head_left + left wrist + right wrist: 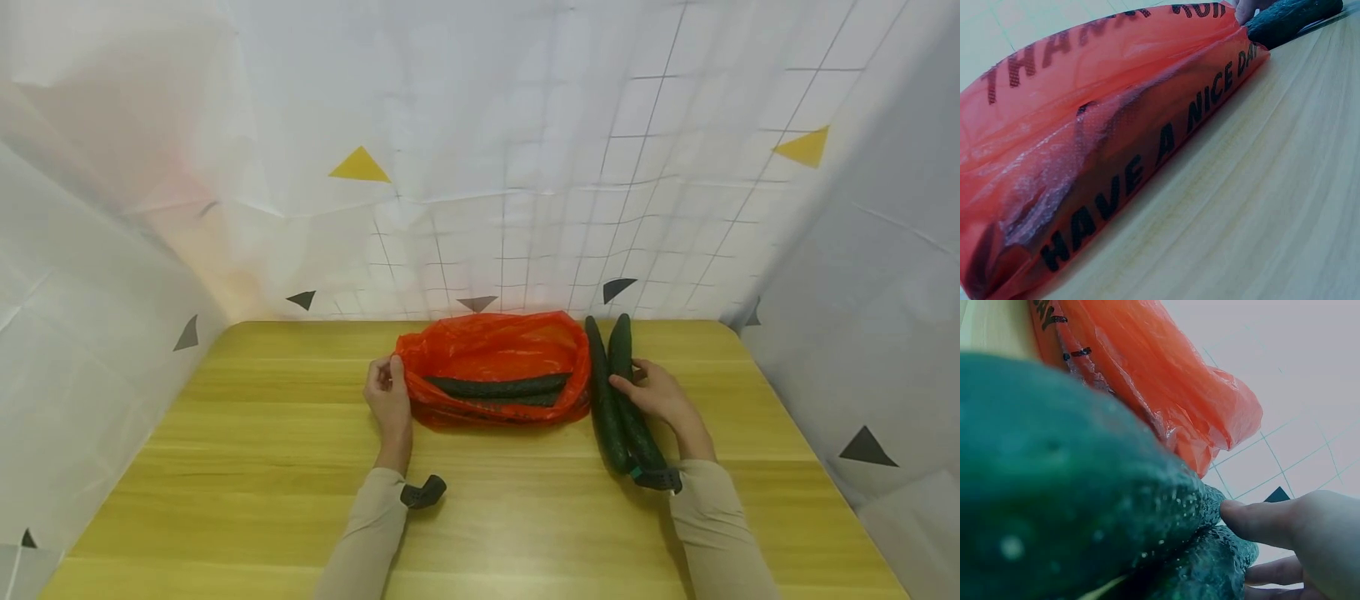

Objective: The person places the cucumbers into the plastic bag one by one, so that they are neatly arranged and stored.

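Two cucumbers (pixel 604 396) lie right of the red bag (pixel 498 343); my right hand (pixel 660 394) grasps the outer one (pixel 637 432), my left hand (pixel 387 395) pinches the bag's rim (pixel 402 347), apparently to steady it.

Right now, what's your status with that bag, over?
Left hand pinching red plastic bag. Right hand gripping rightmost cucumber; second cucumber between it and bag. Bag open.

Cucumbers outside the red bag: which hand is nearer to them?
Right. The right hand holds the right-hand one of those two cucumbers; the left hand is across the red bag, at its left edge.
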A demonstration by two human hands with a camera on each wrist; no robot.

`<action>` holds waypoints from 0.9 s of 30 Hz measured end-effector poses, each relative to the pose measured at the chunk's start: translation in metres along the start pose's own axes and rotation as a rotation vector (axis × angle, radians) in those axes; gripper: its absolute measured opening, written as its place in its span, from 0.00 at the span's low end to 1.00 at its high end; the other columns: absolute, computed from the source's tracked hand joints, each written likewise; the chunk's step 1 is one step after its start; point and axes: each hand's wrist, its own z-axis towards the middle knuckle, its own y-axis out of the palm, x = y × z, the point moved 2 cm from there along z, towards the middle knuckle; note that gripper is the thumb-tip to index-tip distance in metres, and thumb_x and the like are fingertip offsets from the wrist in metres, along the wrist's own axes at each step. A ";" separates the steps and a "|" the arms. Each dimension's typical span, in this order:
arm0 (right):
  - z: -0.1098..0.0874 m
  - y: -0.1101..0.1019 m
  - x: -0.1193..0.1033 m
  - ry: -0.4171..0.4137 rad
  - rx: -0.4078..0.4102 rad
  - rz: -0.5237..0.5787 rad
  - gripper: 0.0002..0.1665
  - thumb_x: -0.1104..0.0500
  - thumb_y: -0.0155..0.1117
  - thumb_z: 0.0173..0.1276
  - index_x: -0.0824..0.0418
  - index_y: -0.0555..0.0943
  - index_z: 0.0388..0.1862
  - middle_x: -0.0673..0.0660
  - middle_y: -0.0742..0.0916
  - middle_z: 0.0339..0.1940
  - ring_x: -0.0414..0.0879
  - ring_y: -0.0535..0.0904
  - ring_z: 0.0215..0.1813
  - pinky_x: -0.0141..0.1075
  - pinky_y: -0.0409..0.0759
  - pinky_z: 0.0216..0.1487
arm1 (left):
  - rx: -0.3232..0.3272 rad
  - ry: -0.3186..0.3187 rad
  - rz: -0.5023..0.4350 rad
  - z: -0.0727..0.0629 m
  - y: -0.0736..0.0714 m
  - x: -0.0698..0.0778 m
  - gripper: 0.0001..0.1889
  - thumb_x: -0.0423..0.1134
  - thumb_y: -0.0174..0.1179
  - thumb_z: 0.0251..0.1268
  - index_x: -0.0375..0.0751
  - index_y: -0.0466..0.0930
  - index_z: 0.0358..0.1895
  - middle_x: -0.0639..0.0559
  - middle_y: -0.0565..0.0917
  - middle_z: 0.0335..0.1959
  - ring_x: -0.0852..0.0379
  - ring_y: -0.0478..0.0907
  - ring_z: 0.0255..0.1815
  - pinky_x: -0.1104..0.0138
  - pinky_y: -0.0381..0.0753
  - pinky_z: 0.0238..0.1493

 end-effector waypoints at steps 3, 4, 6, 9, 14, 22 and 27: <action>0.000 0.001 -0.001 0.004 0.001 -0.002 0.46 0.41 0.52 0.69 0.78 0.56 0.68 0.78 0.75 0.56 0.69 0.73 0.57 0.57 0.70 0.59 | 0.000 -0.002 0.009 0.001 0.000 -0.002 0.14 0.35 0.58 0.65 0.21 0.76 0.40 0.57 0.78 0.27 0.67 0.73 0.30 0.76 0.70 0.33; 0.000 0.001 -0.001 0.005 0.001 -0.001 0.46 0.42 0.53 0.69 0.78 0.57 0.68 0.78 0.75 0.56 0.69 0.73 0.57 0.57 0.70 0.59 | 0.000 -0.006 0.007 0.002 -0.001 -0.005 0.14 0.35 0.58 0.65 0.22 0.76 0.40 0.56 0.78 0.28 0.67 0.73 0.30 0.76 0.70 0.33; -0.001 0.001 -0.001 0.006 0.002 0.001 0.46 0.42 0.53 0.69 0.78 0.57 0.68 0.78 0.76 0.56 0.68 0.73 0.57 0.57 0.70 0.58 | 0.001 -0.014 0.004 0.004 -0.002 -0.012 0.14 0.36 0.58 0.65 0.23 0.76 0.40 0.56 0.78 0.28 0.67 0.74 0.30 0.76 0.70 0.33; -0.002 0.001 -0.002 0.008 -0.001 0.004 0.45 0.43 0.54 0.69 0.78 0.57 0.68 0.78 0.76 0.55 0.68 0.73 0.56 0.56 0.71 0.58 | 0.003 -0.024 -0.008 0.007 -0.003 -0.024 0.14 0.37 0.59 0.65 0.24 0.77 0.40 0.58 0.79 0.28 0.66 0.74 0.30 0.75 0.70 0.33; -0.002 0.001 -0.002 0.009 -0.002 0.003 0.45 0.45 0.55 0.69 0.78 0.56 0.68 0.79 0.75 0.56 0.69 0.72 0.57 0.57 0.70 0.58 | 0.018 -0.011 -0.008 0.009 -0.002 -0.031 0.16 0.41 0.60 0.64 0.25 0.77 0.40 0.60 0.78 0.27 0.66 0.73 0.30 0.75 0.70 0.33; -0.001 0.002 0.000 0.004 0.008 0.013 0.44 0.46 0.56 0.69 0.77 0.57 0.68 0.78 0.75 0.56 0.69 0.73 0.56 0.57 0.70 0.57 | 0.045 -0.003 -0.013 0.008 -0.002 -0.032 0.14 0.43 0.61 0.63 0.32 0.78 0.36 0.60 0.77 0.27 0.65 0.73 0.30 0.75 0.69 0.33; 0.000 0.003 0.001 0.002 0.021 0.027 0.43 0.47 0.56 0.68 0.77 0.57 0.68 0.78 0.76 0.55 0.68 0.74 0.55 0.56 0.72 0.56 | 0.024 -0.019 -0.015 0.008 -0.003 -0.031 0.15 0.41 0.60 0.64 0.28 0.78 0.38 0.60 0.77 0.27 0.66 0.73 0.30 0.75 0.70 0.33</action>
